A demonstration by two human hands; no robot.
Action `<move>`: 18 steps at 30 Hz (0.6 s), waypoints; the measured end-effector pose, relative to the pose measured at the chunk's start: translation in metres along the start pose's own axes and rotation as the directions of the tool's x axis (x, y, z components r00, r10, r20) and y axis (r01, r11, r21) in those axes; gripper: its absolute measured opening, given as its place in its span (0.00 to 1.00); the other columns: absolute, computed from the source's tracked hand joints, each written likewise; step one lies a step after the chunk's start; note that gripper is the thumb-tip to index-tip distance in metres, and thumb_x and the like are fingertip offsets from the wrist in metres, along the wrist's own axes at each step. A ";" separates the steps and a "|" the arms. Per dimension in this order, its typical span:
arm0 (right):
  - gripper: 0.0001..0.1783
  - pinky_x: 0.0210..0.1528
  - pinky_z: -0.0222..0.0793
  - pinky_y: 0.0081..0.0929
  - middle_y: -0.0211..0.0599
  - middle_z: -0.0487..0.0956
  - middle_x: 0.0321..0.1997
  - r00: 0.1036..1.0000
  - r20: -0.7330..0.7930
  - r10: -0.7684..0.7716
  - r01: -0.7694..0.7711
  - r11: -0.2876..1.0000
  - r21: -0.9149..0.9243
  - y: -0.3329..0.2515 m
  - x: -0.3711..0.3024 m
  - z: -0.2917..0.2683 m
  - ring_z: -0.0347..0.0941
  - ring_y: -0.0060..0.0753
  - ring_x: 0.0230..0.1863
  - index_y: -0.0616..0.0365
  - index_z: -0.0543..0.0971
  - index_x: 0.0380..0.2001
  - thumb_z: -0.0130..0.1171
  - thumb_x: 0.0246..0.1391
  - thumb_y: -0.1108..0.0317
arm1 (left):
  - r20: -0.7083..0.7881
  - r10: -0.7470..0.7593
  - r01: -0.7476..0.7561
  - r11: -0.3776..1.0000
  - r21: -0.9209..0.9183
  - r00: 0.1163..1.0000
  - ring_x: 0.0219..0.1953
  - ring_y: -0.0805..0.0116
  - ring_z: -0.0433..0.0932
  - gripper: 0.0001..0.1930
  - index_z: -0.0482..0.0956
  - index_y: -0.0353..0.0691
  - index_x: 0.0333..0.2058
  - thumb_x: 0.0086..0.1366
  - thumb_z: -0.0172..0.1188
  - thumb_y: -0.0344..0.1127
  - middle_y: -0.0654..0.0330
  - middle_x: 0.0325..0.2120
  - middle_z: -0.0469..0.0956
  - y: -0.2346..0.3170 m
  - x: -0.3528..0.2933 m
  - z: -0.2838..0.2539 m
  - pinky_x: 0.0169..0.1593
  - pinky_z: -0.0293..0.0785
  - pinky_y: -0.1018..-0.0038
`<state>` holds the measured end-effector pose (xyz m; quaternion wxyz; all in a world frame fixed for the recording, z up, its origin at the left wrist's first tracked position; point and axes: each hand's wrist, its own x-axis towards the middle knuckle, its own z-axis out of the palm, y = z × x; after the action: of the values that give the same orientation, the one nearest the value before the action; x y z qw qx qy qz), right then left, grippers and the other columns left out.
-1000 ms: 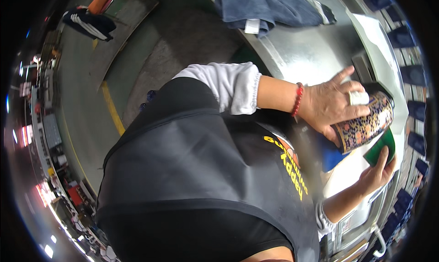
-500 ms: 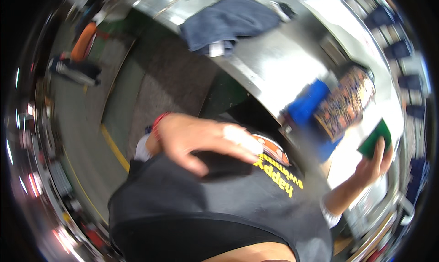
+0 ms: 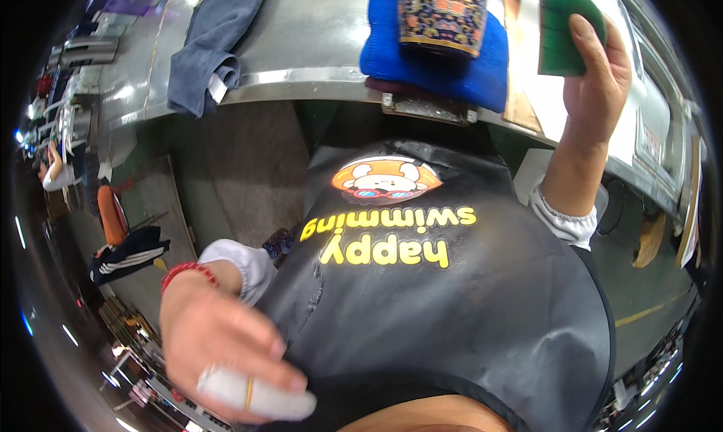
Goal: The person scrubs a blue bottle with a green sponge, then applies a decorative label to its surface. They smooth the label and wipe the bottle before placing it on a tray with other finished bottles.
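Observation:
My right hand (image 3: pixel 595 74) is raised at the upper right, thumb and fingers closed on a thin, flat green piece (image 3: pixel 563 29) with one curved edge. My left hand (image 3: pixel 233 349) is low at the left in front of my apron, a little blurred. Its fingers are loosely bent and nothing shows in them. A white wrapping held by a yellow band covers one finger, and a red bracelet circles the wrist. Nearest the green piece, a dark patterned cylinder (image 3: pixel 443 18) with orange and gold ornament rests on a folded blue cloth (image 3: pixel 493 67).
A metal worktable (image 3: pixel 316 33) runs across the top, its front edge facing me. A grey-blue cloth (image 3: pixel 215 44) hangs over that edge at the left. White sheet material (image 3: pixel 531 104) lies beneath my right hand. A dark striped garment (image 3: pixel 132 255) is at the far left.
My view has turned, so the table now lies straight ahead. My left hand has dropped toward the lower left, away from the apron print. My right hand still holds the green piece, higher in view.

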<state>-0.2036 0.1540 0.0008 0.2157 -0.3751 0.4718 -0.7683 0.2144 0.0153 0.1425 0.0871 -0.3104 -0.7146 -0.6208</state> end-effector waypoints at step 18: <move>0.16 0.40 0.78 0.17 0.34 0.85 0.39 0.997 -0.059 -0.058 0.047 0.983 -0.178 0.001 -0.030 0.014 0.81 0.20 0.37 0.63 0.82 0.47 0.67 0.61 0.65 | 0.868 0.091 -0.469 0.866 0.172 0.488 0.38 0.59 0.82 0.11 0.83 0.31 0.35 0.67 0.49 0.25 0.51 0.31 0.83 0.042 0.112 -0.032 0.39 0.75 0.68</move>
<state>-0.1740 0.1659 -0.0077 0.1460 -0.3801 0.5348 -0.7404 0.1406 0.0247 0.2413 -0.1035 -0.6592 -0.7124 -0.2171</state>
